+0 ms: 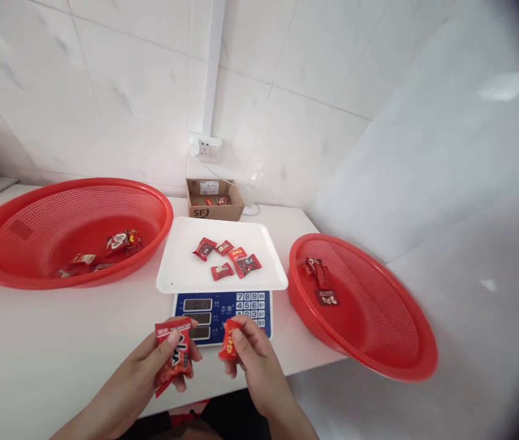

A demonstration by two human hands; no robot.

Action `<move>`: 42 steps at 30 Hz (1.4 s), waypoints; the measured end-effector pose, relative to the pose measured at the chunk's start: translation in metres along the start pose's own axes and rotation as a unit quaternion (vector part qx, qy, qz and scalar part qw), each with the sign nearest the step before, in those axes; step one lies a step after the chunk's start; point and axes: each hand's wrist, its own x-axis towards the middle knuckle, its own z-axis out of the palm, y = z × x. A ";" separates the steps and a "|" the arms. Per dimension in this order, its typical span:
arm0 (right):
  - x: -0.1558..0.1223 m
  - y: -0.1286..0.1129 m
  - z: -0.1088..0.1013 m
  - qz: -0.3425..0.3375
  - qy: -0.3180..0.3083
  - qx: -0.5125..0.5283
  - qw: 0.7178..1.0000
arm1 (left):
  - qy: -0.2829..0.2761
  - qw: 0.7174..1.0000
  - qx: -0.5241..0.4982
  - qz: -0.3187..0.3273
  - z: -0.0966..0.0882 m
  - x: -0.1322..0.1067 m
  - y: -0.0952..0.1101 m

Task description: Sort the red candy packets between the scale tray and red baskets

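Observation:
My left hand [149, 360] is closed around a red snack packet [177, 360] with white lettering, the thumb lying across its front. Between the thumb and fingers of my right hand [257, 360] is a small red candy [228, 341] with yellow lettering. Both hands are above the table's front edge, just in front of the blue keypad of a weighing scale [229, 308]. Several small red wrapped pieces [221, 271] lie on the scale's white tray [181, 269]. The scale's displays are partly covered by my left hand and the packet.
A wide red plastic basket [80, 186] with several packets stands on the left. Another red basket [406, 330] with a few packets sits at the right, overhanging the table edge. Behind the scale is a small cardboard box [217, 212] holding packets, below a wall socket [208, 148].

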 end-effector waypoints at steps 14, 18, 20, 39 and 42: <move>-0.003 0.001 -0.012 0.030 -0.095 0.086 0.991 | -0.209 0.962 0.174 0.009 -0.008 0.002 0.001; -0.009 0.008 -0.006 0.039 -0.152 -0.020 0.987 | -0.227 0.934 0.275 -0.003 0.004 -0.004 0.008; -0.012 0.007 -0.003 0.063 -0.164 -0.081 0.981 | -0.234 0.921 0.311 0.001 0.007 -0.005 0.011; -0.004 0.021 0.001 0.007 -0.071 0.033 0.997 | -0.183 0.936 0.275 0.123 0.009 0.004 0.003; -0.007 0.025 0.005 0.035 -0.084 0.021 0.996 | -0.213 0.936 0.260 0.105 0.013 0.006 0.001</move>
